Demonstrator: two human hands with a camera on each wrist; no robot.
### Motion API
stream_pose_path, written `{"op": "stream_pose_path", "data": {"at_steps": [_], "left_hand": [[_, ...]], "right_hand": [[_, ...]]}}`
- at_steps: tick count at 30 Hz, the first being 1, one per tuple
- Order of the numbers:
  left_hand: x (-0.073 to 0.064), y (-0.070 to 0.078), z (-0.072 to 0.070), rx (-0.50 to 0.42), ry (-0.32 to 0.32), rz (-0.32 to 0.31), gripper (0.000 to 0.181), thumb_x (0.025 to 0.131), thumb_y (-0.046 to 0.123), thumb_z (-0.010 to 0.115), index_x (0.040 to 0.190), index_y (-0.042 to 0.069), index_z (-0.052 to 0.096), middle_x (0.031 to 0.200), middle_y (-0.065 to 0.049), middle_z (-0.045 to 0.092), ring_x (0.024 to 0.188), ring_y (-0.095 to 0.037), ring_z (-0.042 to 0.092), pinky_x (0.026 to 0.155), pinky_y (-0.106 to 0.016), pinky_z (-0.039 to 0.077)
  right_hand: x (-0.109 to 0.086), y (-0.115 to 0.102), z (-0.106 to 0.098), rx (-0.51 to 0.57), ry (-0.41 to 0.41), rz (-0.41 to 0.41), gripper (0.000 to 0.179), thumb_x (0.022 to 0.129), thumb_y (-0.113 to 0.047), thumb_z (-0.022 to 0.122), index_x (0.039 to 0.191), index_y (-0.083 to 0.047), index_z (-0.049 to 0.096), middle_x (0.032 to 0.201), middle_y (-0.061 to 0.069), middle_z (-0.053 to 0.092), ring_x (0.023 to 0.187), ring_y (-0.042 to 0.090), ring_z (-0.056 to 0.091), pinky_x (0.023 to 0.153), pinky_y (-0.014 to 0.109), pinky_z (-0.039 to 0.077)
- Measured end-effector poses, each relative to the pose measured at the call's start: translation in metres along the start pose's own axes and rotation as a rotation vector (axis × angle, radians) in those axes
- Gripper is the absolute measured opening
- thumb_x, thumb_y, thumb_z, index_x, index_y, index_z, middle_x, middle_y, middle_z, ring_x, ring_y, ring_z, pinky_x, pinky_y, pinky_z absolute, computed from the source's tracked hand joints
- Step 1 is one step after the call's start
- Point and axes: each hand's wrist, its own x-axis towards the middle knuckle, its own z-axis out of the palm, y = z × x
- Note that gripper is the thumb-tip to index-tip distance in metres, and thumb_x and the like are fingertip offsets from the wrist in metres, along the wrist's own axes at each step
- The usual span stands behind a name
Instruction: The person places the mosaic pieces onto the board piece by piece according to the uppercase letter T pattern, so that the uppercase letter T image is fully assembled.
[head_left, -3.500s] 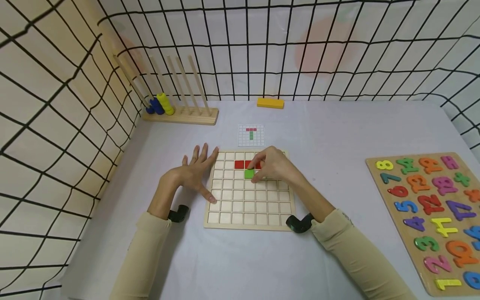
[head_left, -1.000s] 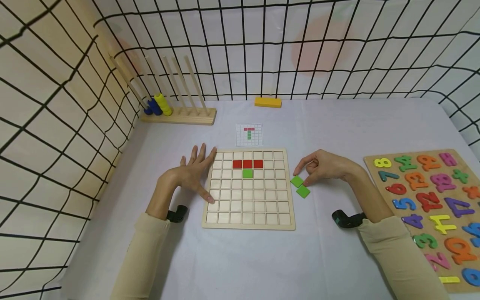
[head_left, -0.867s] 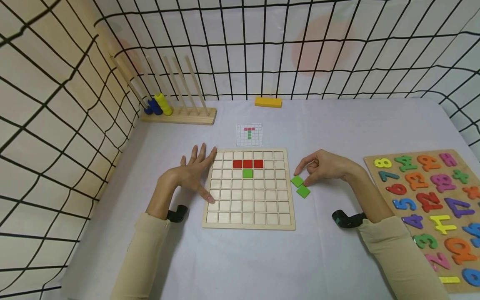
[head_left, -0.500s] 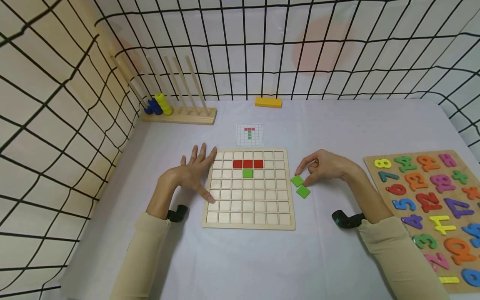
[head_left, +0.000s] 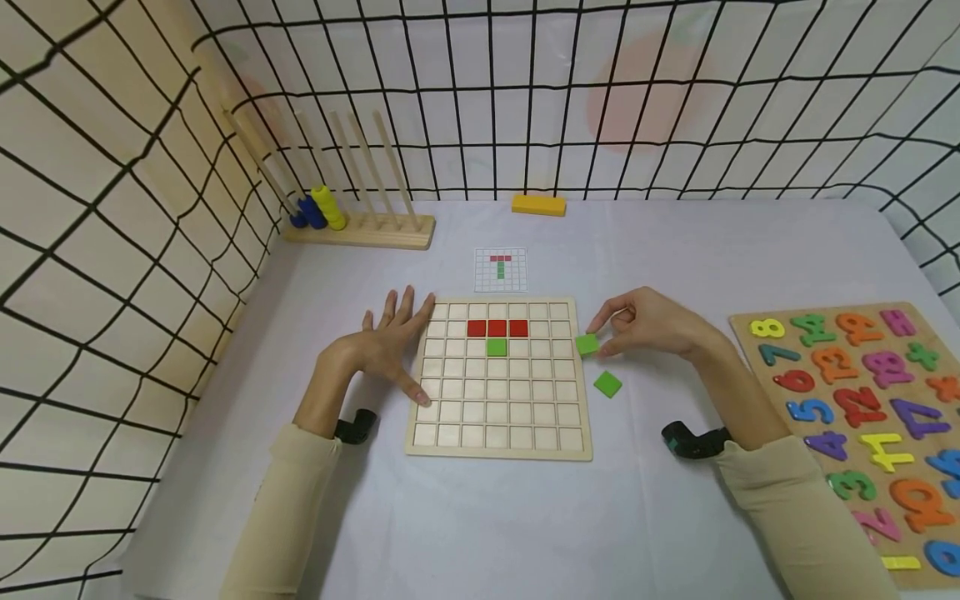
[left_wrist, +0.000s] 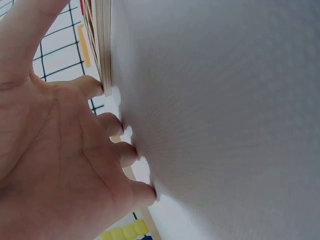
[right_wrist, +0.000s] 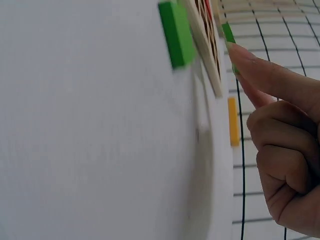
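Observation:
My right hand [head_left: 652, 321] pinches a green square tile [head_left: 587, 344] between thumb and forefinger, just over the right edge of a wooden grid board [head_left: 498, 417]. In the right wrist view the pinched tile [right_wrist: 228, 34] is lifted off the table, other fingers curled. A second green tile [head_left: 607, 384] lies on the table right of the board. Three red tiles [head_left: 497, 328] sit in a row on the board, with a green tile [head_left: 497, 347] under the middle one. My left hand [head_left: 382, 346] is spread at the board's left edge, thumb on its frame, fingertips on the table.
A small card [head_left: 501, 270] printed with a red and green T lies behind the board. Farther back are a yellow block [head_left: 538, 205] and a peg stand [head_left: 360, 232] with blue and yellow beads. A number puzzle board [head_left: 847, 433] lies right. Black wire mesh [head_left: 491, 108] borders the table.
Earlier my right hand was over the board at the green tile, then moved right to two loose green tiles. Now one is lifted and shifted toward the board. The left hand stays put.

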Motion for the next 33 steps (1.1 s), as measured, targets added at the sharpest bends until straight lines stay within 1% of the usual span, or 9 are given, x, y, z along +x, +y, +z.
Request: {"op": "stream_pose_path", "data": {"at_steps": [6,8,11,18,20,23,25,30,33], "left_hand": [[0.0,0.001,-0.001,-0.006,-0.003,0.005,0.158,0.06,0.053,0.098,0.166,0.019,-0.015,0.167,-0.018,-0.033,0.154,-0.041,-0.035,0.121,-0.073,-0.015],[0.0,0.001,-0.001,-0.004,-0.003,0.006,0.157,0.061,0.053,0.098,0.166,0.02,-0.015,0.167,-0.017,-0.034,0.154,-0.041,-0.035,0.122,-0.072,-0.014],[-0.001,0.001,-0.001,0.0,-0.004,0.006,0.157,0.061,0.052,0.098,0.166,0.02,-0.015,0.167,-0.017,-0.034,0.154,-0.041,-0.035,0.122,-0.072,-0.014],[-0.002,0.001,-0.002,0.002,-0.006,0.007,0.157,0.061,0.051,0.098,0.165,0.019,-0.015,0.167,-0.018,-0.034,0.154,-0.041,-0.035,0.122,-0.073,-0.014],[-0.002,0.001,-0.002,0.0,-0.005,0.01,0.158,0.061,0.052,0.098,0.165,0.019,-0.016,0.167,-0.017,-0.034,0.154,-0.041,-0.035,0.122,-0.073,-0.014],[-0.002,0.001,-0.002,-0.002,-0.003,0.015,0.159,0.061,0.052,0.098,0.165,0.02,-0.017,0.167,-0.017,-0.034,0.154,-0.041,-0.035,0.121,-0.073,-0.015],[-0.002,0.001,-0.002,-0.003,-0.003,0.017,0.159,0.06,0.052,0.098,0.165,0.02,-0.017,0.167,-0.017,-0.035,0.154,-0.041,-0.035,0.121,-0.073,-0.015],[-0.003,0.002,-0.002,-0.006,-0.003,0.018,0.159,0.06,0.052,0.098,0.165,0.02,-0.017,0.167,-0.017,-0.034,0.154,-0.041,-0.034,0.121,-0.073,-0.015],[-0.004,0.002,-0.003,-0.005,-0.005,0.015,0.159,0.061,0.052,0.098,0.165,0.02,-0.017,0.167,-0.017,-0.034,0.154,-0.041,-0.034,0.121,-0.073,-0.015]], "right_hand": [[0.007,-0.029,0.026,0.092,0.038,-0.008,0.041,0.079,-0.017,0.089,0.113,-0.003,0.071,0.058,-0.006,0.03,0.054,0.01,0.027,0.06,0.028,0.027],[0.011,-0.037,0.036,0.113,0.055,0.003,0.039,0.079,-0.017,0.089,0.112,-0.003,0.071,0.058,-0.007,0.029,0.054,0.01,0.028,0.061,0.028,0.028],[0.015,-0.049,0.05,0.14,0.069,0.028,0.037,0.08,-0.015,0.088,0.111,-0.004,0.071,0.056,-0.006,0.033,0.055,0.011,0.034,0.063,0.027,0.031],[0.022,-0.067,0.08,0.148,0.032,0.055,0.033,0.078,-0.012,0.088,0.105,-0.004,0.072,0.055,-0.006,0.042,0.057,0.011,0.038,0.056,0.024,0.03],[0.023,-0.07,0.085,0.136,0.025,0.057,0.031,0.078,-0.011,0.088,0.103,-0.004,0.072,0.056,-0.005,0.044,0.056,0.01,0.04,0.054,0.023,0.031],[0.024,-0.073,0.091,0.12,0.024,0.057,0.031,0.077,-0.009,0.089,0.102,-0.004,0.071,0.057,-0.004,0.042,0.055,0.011,0.038,0.052,0.023,0.029],[0.024,-0.075,0.093,0.121,0.025,0.062,0.031,0.077,-0.008,0.089,0.102,-0.004,0.071,0.057,-0.003,0.04,0.054,0.012,0.036,0.052,0.024,0.028],[0.026,-0.076,0.098,0.133,0.024,0.077,0.033,0.076,-0.006,0.09,0.103,-0.003,0.071,0.056,-0.002,0.043,0.053,0.012,0.037,0.053,0.025,0.03],[0.027,-0.076,0.1,0.116,0.03,0.071,0.033,0.076,-0.004,0.089,0.102,-0.003,0.07,0.055,-0.003,0.042,0.051,0.011,0.036,0.052,0.024,0.03]]}}
